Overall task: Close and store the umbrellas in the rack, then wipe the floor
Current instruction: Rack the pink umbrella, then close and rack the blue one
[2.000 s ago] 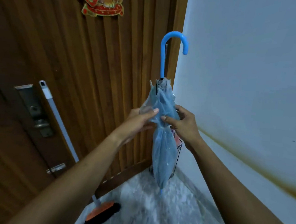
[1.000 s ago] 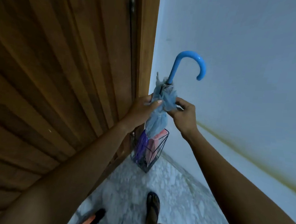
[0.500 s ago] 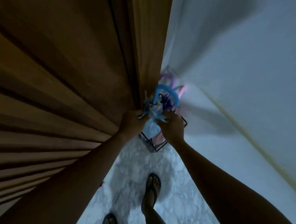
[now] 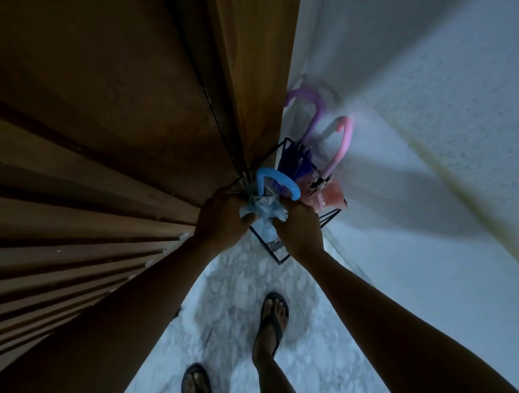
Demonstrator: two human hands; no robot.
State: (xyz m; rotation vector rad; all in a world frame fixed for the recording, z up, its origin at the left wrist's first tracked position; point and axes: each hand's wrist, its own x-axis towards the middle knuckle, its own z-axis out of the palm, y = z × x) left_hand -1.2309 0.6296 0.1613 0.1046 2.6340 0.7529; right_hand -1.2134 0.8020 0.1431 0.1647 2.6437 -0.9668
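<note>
Right now the fingers of both hands are curled tight round the bunched top of the blue umbrella (image 4: 263, 210): the left hand (image 4: 221, 221) grips the crumpled fabric on the door side and the right hand (image 4: 300, 234) grips it on the wall side, knuckles toward the camera. Just above the two hands the umbrella's hooked blue handle sticks up, its curve bending over toward the right hand. Below them the folded canopy runs down inside the near corner of the rack (image 4: 280, 259), a black wire frame; whether the tip has reached the rack's bottom cannot be told. In the far part of the rack stands a purple umbrella (image 4: 296, 162), folded, with its pale crook handle leaning up beyond the rack. At the rack's right side stands a pink umbrella (image 4: 329, 196), its pink crook rising beside the purple one, both a little blurred. Left of the rack, and touching it or nearly so, is the ribbed wooden door (image 4: 118, 131); right of and behind the rack is the pale wall (image 4: 435, 214). In front of the rack lies the mottled floor (image 4: 235, 299), where two sandalled feet (image 4: 273, 317) stand, the right one nearer the rack.
</note>
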